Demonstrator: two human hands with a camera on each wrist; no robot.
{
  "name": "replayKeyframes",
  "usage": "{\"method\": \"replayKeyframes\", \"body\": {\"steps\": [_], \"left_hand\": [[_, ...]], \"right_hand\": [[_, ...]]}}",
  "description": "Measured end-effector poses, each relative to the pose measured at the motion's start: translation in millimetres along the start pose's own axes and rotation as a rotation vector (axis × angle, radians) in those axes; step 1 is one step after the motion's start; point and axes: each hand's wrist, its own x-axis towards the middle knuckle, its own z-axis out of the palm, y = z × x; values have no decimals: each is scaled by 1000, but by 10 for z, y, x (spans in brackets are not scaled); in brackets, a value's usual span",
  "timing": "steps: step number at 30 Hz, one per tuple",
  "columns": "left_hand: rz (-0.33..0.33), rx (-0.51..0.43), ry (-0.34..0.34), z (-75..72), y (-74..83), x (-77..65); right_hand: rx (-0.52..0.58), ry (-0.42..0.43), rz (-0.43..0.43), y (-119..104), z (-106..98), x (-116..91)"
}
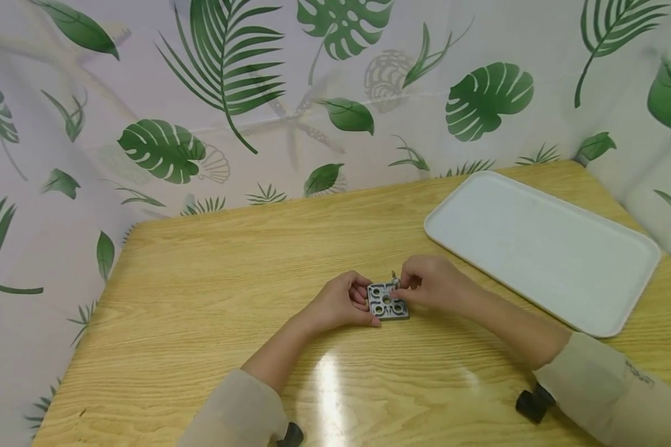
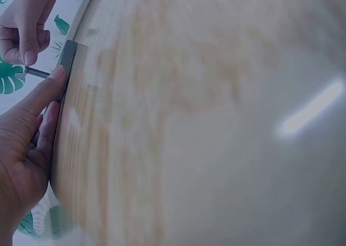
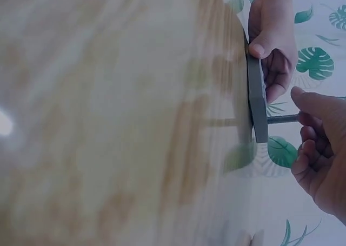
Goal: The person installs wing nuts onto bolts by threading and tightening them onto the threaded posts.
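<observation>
A square grey metal plate (image 1: 387,314) with several round holes lies on the wooden table. My left hand (image 1: 338,302) grips its left side, the thumb at the near left corner and the curled fingers by the far one. From the plate's far right corner a threaded metal bolt (image 3: 283,118) stands upright. My right hand (image 1: 436,284) pinches this bolt near its top; the fingertips partly hide it. In the left wrist view the bolt (image 2: 38,72) rises from the edge-on plate (image 2: 67,59), beside my left thumb. The bolt's lower end is hidden.
A white rectangular tray (image 1: 542,248) lies at the right of the table (image 1: 218,298), beyond my right forearm. A leaf-patterned cloth (image 1: 291,81) hangs behind and at the sides. Small black devices (image 1: 531,406) sit at both sleeves.
</observation>
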Motion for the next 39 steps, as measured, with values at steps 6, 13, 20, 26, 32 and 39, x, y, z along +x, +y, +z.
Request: {"method": "replayKeyframes", "body": {"steps": [6, 13, 20, 26, 32, 39], "left_hand": [[2, -11, 0, -8, 20, 7], [6, -11, -8, -24, 28, 2], [9, 4, -8, -34, 39, -13], [1, -17, -15, -41, 28, -11], [-12, -8, -9, -27, 16, 7], [-13, -13, -17, -23, 2, 6]], "right_hand": [[150, -197, 150, 112, -162, 29], [517, -549, 187, 508, -342, 334], [649, -861, 127, 537, -348, 691], [682, -875, 123, 523, -272, 760], [592, -742, 127, 546, -251, 644], [509, -494, 265, 477, -194, 360]]}}
